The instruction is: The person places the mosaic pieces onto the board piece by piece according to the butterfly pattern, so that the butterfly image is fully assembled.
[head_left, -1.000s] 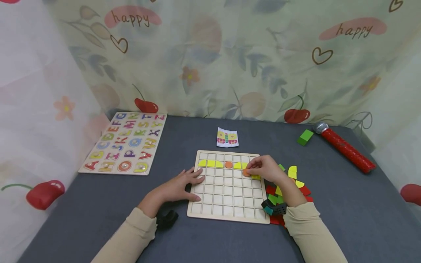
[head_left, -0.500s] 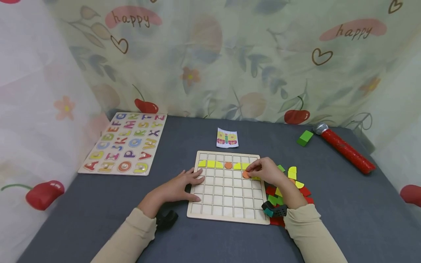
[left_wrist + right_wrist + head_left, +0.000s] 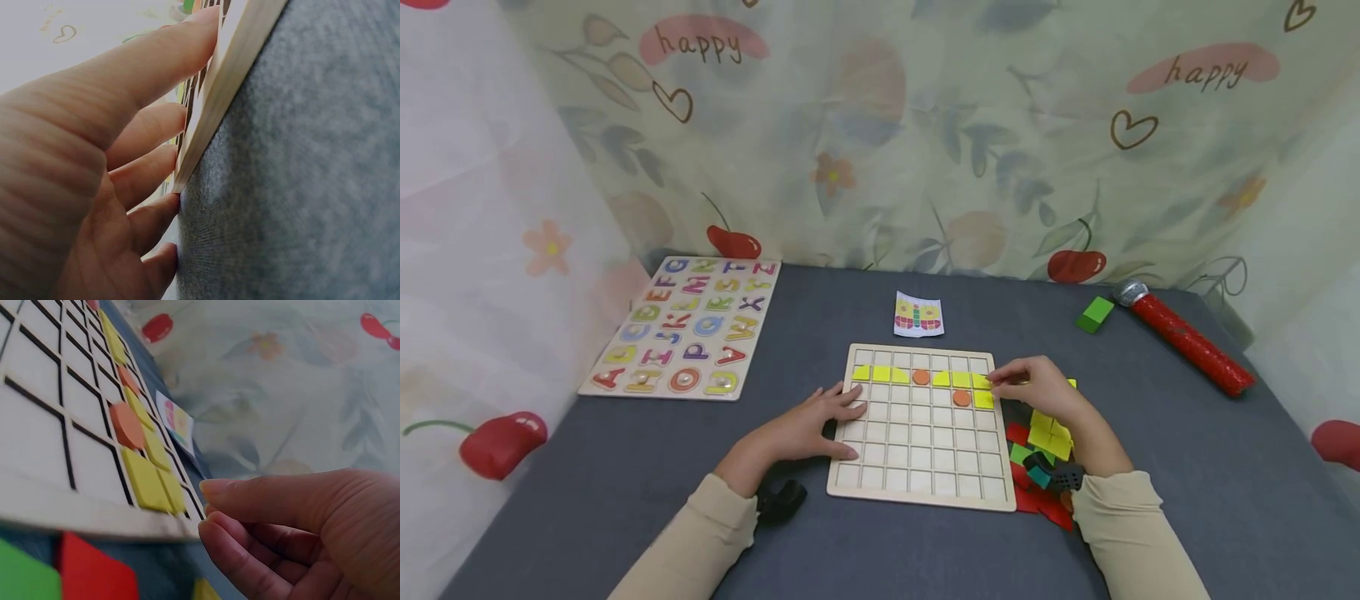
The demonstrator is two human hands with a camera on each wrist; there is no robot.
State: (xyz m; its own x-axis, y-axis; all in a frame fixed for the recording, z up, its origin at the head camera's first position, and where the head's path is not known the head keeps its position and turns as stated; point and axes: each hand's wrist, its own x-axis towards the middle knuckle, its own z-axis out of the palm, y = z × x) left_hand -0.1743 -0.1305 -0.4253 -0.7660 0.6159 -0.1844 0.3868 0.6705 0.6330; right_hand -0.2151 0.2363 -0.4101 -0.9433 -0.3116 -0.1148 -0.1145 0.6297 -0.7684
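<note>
A wooden grid board (image 3: 921, 500) lies on the dark cloth. Spread over its left edge is my left hand (image 3: 808, 427), thumb and fingertips on the rim; the left wrist view shows that hand (image 3: 125, 131) against the pale board edge (image 3: 212, 106). Just off the right edge is my right hand (image 3: 1045, 387), thumb and fingertips close together with no piece visible between them, as the right wrist view also shows of the hand (image 3: 300, 531). Yellow pieces and an orange disc (image 3: 921, 377) line the second row; below are another orange disc (image 3: 962, 398) and a yellow square (image 3: 983, 400).
Loose red, green and yellow pieces (image 3: 1049, 435) lie right of the board, partly under my right arm. A small picture card (image 3: 917, 315) is behind it. An alphabet board (image 3: 662, 356) lies at the left; a green block (image 3: 1095, 314) and red microphone (image 3: 1191, 337) at back right.
My right hand has let go of the orange disc, which lies in the second yellow-bearing row, and has moved right past the board's edge. The left hand has stayed put.
</note>
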